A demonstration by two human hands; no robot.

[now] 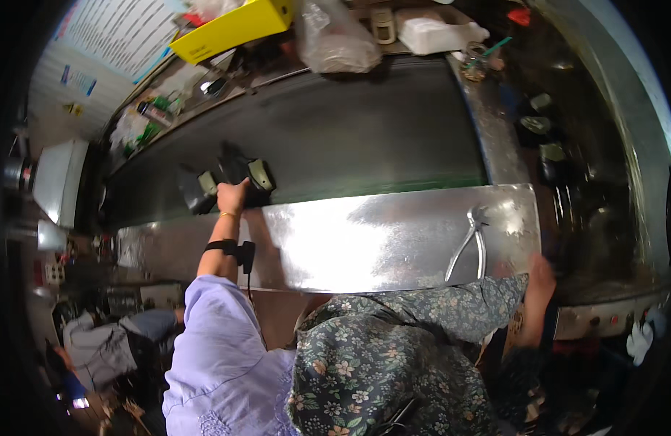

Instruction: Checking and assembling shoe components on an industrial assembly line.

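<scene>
Reaching forward, my left hand (232, 196) is closed on a black shoe-shaped piece (236, 166) with a pale green block (260, 174) at its near end. It sits on the dark belt (379, 123). A similar black piece (194, 190) with a pale green block lies just left of my hand. My right hand (542, 282) hangs low by the right end of the shiny metal ledge (328, 232); motion smears its fingers. Metal pliers (475, 236) rest on that ledge, handles toward me, apart from both hands.
A yellow box (234, 30), a clear plastic bag (335, 40) and a white jug (437, 33) line the far edge. Right of the belt, several pieces with green blocks (552, 152) stand in a dark area. A person in grey (99, 349) is at lower left.
</scene>
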